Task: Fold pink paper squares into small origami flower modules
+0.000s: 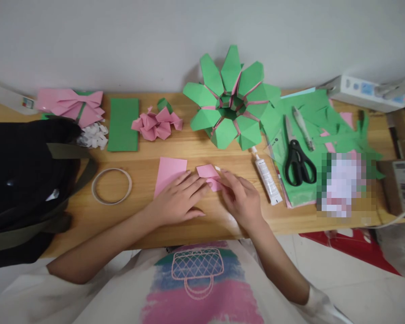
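While both hands press flat, a small folded pink paper (pixel 209 175) lies on the desk (pixel 145 220) between them.

Left hand (pixel 178 200) lies palm down, fingers (pixel 192 182) stretched out over the paper's near edge and touching a larger pink sheet (pixel 168 173) beside it. Right hand (pixel 239 195) seems to pinch the paper's right edge with curled fingertips, though the grip is partly hidden. A glue tube (pixel 266 177) lies just right, a tape ring (pixel 111 185) left, scissors (pixel 299 162) on green paper farther right.
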Tool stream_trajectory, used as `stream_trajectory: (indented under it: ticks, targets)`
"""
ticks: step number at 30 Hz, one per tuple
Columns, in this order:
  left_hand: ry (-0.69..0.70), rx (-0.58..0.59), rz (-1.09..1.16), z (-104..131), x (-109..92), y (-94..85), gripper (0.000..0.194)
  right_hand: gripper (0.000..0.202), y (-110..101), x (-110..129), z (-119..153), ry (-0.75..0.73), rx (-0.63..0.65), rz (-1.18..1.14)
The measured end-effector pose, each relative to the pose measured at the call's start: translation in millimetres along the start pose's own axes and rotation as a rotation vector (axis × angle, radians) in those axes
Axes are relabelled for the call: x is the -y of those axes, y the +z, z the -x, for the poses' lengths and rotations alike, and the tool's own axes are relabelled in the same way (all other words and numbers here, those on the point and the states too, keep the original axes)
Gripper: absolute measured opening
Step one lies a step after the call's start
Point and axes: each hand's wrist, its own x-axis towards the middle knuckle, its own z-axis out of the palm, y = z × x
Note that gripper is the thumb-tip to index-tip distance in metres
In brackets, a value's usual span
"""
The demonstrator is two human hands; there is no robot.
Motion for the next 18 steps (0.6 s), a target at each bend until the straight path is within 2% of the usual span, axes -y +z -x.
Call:
stream_trajectory:
  ticks: [8, 14, 16, 18]
  targets:
    - [-0.084, 0.004, 0.053, 1, -4, 2.3, 0.078, 0.046, -4, -2, 2, -0.023, 0.017, -0.033]
    - [-0.129, 0.005, 0.062, -2, -8, 0.5, 0.071, 0.038, -8, -4, 6, -0.035, 0.085, -0.054]
    - [-0.126, 0.001, 0.067, -2, -8, -0.1, 0.069, 0.035, -10, -3, 5, 0.011, 0.09, -0.165]
    - [-0.119, -0.002, 0.077, -2, -7, 0.0, 0.068, 0.033, -13, -2, 0, 0.151, 0.083, -0.372]
